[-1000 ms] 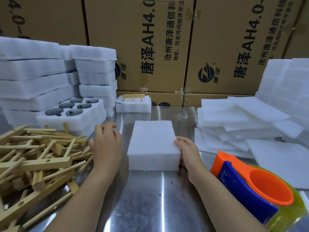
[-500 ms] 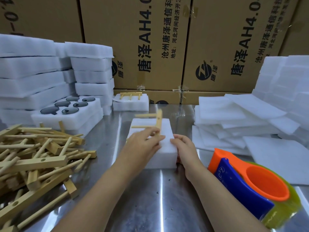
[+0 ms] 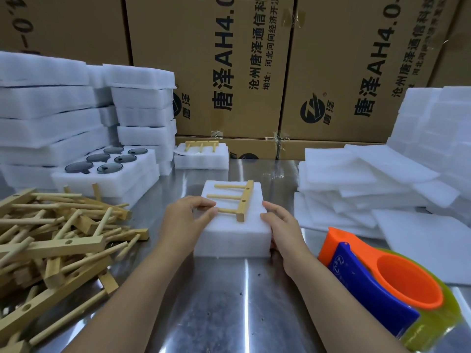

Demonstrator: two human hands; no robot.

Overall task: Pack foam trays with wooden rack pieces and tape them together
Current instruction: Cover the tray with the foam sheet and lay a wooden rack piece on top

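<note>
Flat lies comb-shaped wooden rack piece (image 3: 245,200) — on spongy foam block (image 3: 232,242)

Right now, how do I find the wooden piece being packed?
On the metal table, find the foam block between the left hand and right hand. The wooden rack piece lies on top: one bar, three pegs, alone, unlike the tangled pile.
</note>
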